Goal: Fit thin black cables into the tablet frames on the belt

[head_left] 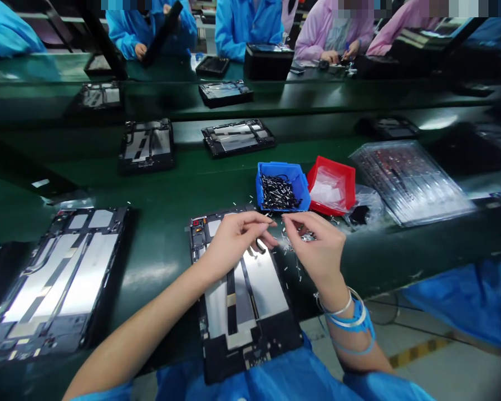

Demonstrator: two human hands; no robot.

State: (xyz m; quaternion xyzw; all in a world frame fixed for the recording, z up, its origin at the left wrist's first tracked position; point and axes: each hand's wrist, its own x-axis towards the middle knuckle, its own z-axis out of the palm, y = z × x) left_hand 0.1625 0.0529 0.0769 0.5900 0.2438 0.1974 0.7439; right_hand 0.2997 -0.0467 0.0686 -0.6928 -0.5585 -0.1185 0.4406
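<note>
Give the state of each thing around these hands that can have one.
Left hand: closed in a pinch
Right hand: closed in a pinch
Middle tablet: uncovered
Left tablet: uncovered
Blue bin: open, holding black parts
Red bin: open, holding clear plastic
Clear trays: stacked

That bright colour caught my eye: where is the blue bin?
In the head view, the blue bin sits slightly right of centre on the green table, just left of the red bin and beyond the right hand.
</note>
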